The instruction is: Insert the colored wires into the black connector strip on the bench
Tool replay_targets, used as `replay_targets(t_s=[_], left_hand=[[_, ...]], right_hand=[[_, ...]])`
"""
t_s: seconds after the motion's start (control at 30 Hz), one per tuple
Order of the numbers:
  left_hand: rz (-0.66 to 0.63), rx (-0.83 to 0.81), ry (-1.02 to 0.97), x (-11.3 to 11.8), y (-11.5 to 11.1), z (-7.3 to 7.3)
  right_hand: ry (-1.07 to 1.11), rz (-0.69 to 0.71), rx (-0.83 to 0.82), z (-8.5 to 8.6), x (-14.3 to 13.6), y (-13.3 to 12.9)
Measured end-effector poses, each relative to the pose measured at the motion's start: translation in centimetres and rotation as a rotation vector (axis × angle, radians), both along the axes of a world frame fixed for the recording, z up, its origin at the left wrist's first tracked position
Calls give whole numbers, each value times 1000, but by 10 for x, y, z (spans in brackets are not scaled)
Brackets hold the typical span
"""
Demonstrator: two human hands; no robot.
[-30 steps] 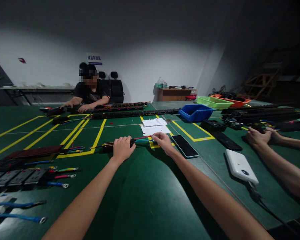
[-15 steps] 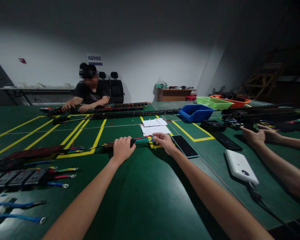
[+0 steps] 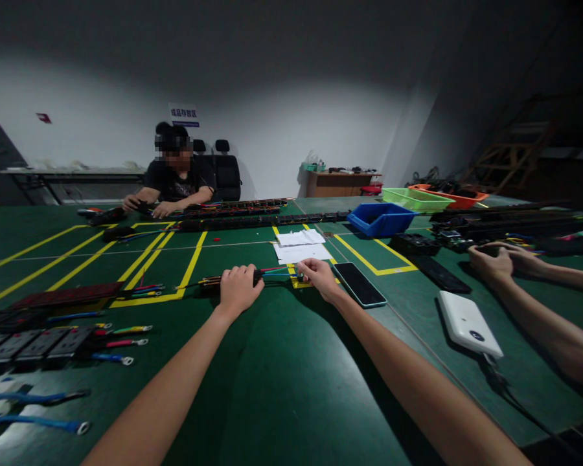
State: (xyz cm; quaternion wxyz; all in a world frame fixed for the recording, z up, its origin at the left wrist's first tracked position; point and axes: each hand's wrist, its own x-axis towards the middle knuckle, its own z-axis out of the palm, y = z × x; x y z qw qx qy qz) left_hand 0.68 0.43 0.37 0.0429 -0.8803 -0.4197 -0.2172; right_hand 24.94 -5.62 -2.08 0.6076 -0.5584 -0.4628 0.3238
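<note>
My left hand [image 3: 240,288] is wrapped over a dark, narrow wired strip [image 3: 210,286] lying on the green table, and its fingers are closed round it. From the strip's right end, red and blue-green wires [image 3: 275,273] run out toward my right hand [image 3: 318,277]. Thumb and fingertips of that hand pinch the far ends of the wires; the exact tips are hidden by the fingers. Just right of it lies a dark-screened phone [image 3: 359,285]. White paper sheets [image 3: 300,246] rest beyond my hands.
Socket strips [image 3: 53,346] with ring-lug wires fill the near left. A white power bank [image 3: 469,320] with a cable lies to the right, by a co-worker's hands [image 3: 495,262]. Blue [image 3: 383,220] and green bins [image 3: 415,199] stand farther back. Another person [image 3: 177,171] sits opposite.
My right fingertips have shifted slightly, and less red wire shows beside them. My left hand stays put. The person opposite has lifted a dark piece; the right co-worker's hands have moved a little.
</note>
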Motion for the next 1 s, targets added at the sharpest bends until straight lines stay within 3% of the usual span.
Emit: replay_targets(t_s=[1.0], left_hand=[[-11, -30, -22, 0, 1, -1]], right_hand=[[5, 15, -20, 0, -2, 0]])
